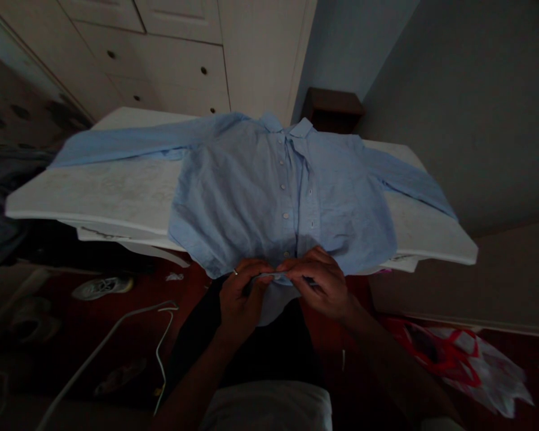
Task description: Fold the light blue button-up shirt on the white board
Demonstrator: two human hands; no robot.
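A light blue button-up shirt (233, 185) lies spread on a white table (130, 191), its collar at the far side and its sleeves stretched out left and right. The front is unfastened along its upper part, with the buttons left of the gap and the buttonholes right of it. At the near edge, my left hand (245, 299) pinches the shirt's lower hem; a ring is on one finger. Close against it, my right hand (321, 281) pinches the same hem. Part of the hem hangs below my hands. What lies exactly between the fingertips is partly hidden.
White drawers (161, 60) stand behind the table, with a small brown cabinet (332, 108) to their right. A shoe (102, 288) and a white cable (117, 329) are on the floor at left. Red and white plastic bags (471, 365) lie at lower right.
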